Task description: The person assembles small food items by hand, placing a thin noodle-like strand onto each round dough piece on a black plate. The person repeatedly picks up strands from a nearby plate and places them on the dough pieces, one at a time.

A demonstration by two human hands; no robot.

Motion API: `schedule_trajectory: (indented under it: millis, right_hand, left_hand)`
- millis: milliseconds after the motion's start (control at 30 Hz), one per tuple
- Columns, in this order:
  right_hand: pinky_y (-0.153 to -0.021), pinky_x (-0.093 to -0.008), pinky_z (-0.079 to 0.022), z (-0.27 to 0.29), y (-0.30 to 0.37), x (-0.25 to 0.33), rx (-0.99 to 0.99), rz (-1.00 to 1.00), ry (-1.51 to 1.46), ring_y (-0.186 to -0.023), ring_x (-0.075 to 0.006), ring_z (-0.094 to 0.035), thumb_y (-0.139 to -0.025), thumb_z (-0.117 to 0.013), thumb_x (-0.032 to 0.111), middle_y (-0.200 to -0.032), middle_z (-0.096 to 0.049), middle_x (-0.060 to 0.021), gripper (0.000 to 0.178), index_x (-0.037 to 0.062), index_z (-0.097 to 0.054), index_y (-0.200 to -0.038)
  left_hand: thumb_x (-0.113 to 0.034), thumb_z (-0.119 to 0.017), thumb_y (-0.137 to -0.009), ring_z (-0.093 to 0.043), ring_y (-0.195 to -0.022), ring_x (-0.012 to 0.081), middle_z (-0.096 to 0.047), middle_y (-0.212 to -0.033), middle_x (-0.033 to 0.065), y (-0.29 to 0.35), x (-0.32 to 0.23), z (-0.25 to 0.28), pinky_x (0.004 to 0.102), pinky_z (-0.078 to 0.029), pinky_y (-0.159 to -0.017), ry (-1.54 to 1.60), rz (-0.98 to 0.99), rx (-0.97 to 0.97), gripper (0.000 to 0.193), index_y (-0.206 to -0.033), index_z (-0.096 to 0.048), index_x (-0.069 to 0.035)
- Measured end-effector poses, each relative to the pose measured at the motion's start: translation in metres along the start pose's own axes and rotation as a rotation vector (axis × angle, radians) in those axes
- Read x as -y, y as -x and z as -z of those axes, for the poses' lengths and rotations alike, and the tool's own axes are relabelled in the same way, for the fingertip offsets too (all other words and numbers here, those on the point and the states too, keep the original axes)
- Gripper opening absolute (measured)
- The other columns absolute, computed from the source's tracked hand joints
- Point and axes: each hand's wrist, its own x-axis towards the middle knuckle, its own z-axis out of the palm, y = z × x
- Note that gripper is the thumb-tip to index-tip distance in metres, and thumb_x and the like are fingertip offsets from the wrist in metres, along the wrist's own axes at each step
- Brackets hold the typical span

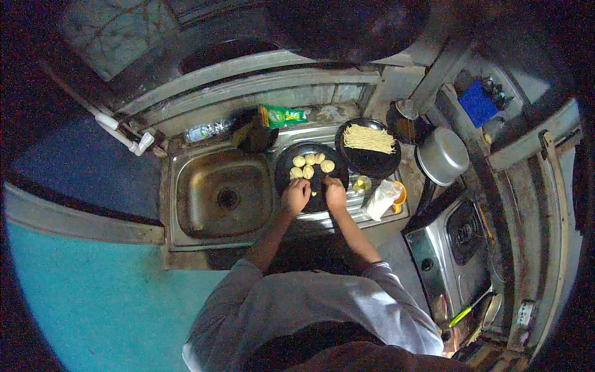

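A dark round tray (pixel 282 162) rests on the sink's drainboard in front of me. Several pale yellow dough balls (pixel 308 159) sit in a curved group on its far half. At the tray's near left, my left hand (pixel 297 197) is closed, its fingers curled just below the nearest balls. My right hand (pixel 335 193) is closed too, over the tray's near right side. What either hand's fingers hold is hidden. A small pale scrap of dough (pixel 314 193) shows between the hands. To the far right, a second dark tray (pixel 365 167) carries pale noodle-like strips (pixel 369 139).
The sink basin (pixel 263 214) lies left of the trays. Right of my hand stand a small yellowish glass (pixel 362 184), a white plastic bag (pixel 381 201) and an orange cup (pixel 400 193). Behind are a green packet (pixel 284 116) and a bottle (pixel 208 131). A metal pot (pixel 444 156) and stove (pixel 434 248) stand right.
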Motion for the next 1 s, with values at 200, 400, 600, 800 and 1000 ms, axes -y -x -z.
schedule_trajectory:
  millis: [200, 400, 600, 800, 1000]
  right_hand:
    - [-0.075, -0.0367, -0.048, -0.009, 0.004, -0.013, 0.151, 0.091, -0.008, -0.081, -0.0285, -0.060, -0.070, -0.048, -0.004, -0.085, -0.063, -0.0134, 0.026, 0.0076, -0.066, -0.084]
    - [-0.061, -0.0396, -0.051, 0.008, 0.027, 0.014, 0.318, 0.021, 0.120, -0.065, -0.0326, -0.061, -0.071, -0.048, -0.001, -0.070, -0.061, -0.0199, 0.019, 0.0047, -0.065, -0.076]
    - [-0.059, -0.0395, -0.052, 0.025, 0.028, 0.029, 0.437, 0.080, 0.140, -0.065, -0.0326, -0.063, -0.072, -0.050, 0.002, -0.066, -0.060, -0.0211, 0.012, -0.0029, -0.059, -0.066]
    - [-0.059, -0.0298, -0.051, 0.007, 0.017, 0.010, 0.480, -0.202, -0.463, -0.064, -0.0198, -0.062, -0.075, -0.057, 0.000, -0.069, -0.063, -0.0106, 0.006, -0.0010, -0.062, -0.072]
    - [-0.073, -0.0242, -0.046, 0.038, 0.019, 0.067, 0.338, -0.629, -1.379, -0.085, -0.0101, -0.055, -0.083, -0.052, 0.003, -0.099, -0.058, -0.0042, 0.027, 0.0018, -0.051, -0.110]
  left_hand:
    - [-0.014, -0.055, -0.077, -0.056, -0.079, 0.0310, -0.058, -0.080, 0.0123, -0.005, 0.005, -0.003, 0.0399, -0.046, -0.067, -0.006, -0.018, 0.008, 0.010, -0.081, -0.056, -0.005]
    - [-0.013, -0.054, -0.077, -0.056, -0.076, 0.0312, -0.058, -0.077, 0.0129, -0.005, 0.005, -0.004, 0.0402, -0.045, -0.066, -0.118, -0.083, -0.044, 0.009, -0.080, -0.056, -0.005]
    - [-0.014, -0.054, -0.077, -0.056, -0.074, 0.0312, -0.057, -0.075, 0.0128, -0.007, 0.008, -0.007, 0.0402, -0.044, -0.067, -0.095, -0.121, 0.000, 0.009, -0.078, -0.055, -0.005]
    - [-0.014, -0.056, -0.077, -0.057, -0.073, 0.0305, -0.059, -0.078, 0.0129, -0.011, 0.006, -0.013, 0.0395, -0.044, -0.064, 0.058, -0.094, -0.069, 0.010, -0.080, -0.057, -0.005]
    - [-0.030, -0.045, -0.086, -0.054, -0.069, 0.0151, -0.059, -0.081, 0.0029, -0.017, 0.007, -0.021, 0.0291, -0.042, -0.063, 0.925, 0.420, -0.300, 0.025, -0.085, -0.057, -0.008]
